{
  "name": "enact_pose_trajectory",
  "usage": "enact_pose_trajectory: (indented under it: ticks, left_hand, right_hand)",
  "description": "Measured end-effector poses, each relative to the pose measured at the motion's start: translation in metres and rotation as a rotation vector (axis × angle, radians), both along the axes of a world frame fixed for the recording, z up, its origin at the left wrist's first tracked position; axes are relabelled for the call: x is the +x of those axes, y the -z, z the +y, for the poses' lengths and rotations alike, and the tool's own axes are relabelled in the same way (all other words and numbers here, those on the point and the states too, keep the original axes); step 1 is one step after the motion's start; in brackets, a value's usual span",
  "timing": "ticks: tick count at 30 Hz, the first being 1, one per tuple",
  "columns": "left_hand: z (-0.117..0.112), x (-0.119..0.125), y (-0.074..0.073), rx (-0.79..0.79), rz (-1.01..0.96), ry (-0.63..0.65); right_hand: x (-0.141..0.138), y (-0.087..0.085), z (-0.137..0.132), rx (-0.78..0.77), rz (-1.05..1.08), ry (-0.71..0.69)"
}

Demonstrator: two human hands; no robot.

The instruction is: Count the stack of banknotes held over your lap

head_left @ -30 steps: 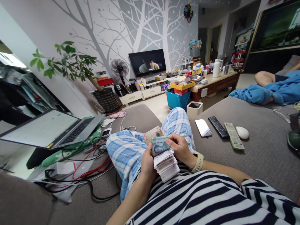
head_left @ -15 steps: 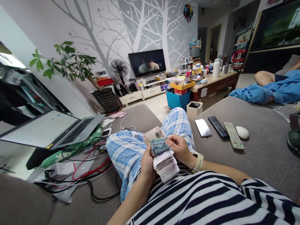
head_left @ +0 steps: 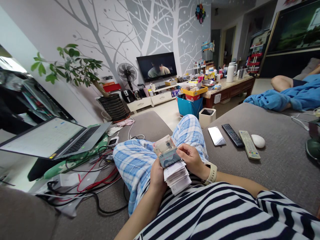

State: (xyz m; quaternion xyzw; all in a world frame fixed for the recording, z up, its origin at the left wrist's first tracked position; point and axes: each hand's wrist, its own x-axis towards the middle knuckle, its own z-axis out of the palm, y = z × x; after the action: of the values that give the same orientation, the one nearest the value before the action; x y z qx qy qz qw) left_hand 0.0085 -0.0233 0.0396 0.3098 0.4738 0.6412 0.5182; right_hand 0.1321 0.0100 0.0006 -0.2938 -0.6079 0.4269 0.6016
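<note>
Banknotes [head_left: 171, 160] — far edges beyond hands [head_left: 157, 173]

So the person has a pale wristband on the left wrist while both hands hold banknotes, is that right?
Not quite: in the head view, the pale wristband is on the wrist of the right hand, not the left hand. The rest stands: both hands hold banknotes.

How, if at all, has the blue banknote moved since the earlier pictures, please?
Yes; against the phone, the blue banknote has tipped down toward the person and slightly left.
</note>
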Motion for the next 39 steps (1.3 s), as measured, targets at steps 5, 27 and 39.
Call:
enact_pose_trajectory:
  ticks: [5,27,39]
  left_hand:
    - [0.005,-0.002,0.010,-0.011,-0.056,-0.014]
    - [0.014,-0.007,0.020,0.002,-0.192,0.115]
    - [0.011,-0.005,0.016,0.053,-0.154,0.085]
  right_hand:
    - [0.001,-0.001,-0.001,0.028,-0.020,0.023]
    - [0.000,0.007,0.010,-0.077,-0.078,0.144]
    - [0.001,0.000,0.001,0.021,-0.020,0.079]
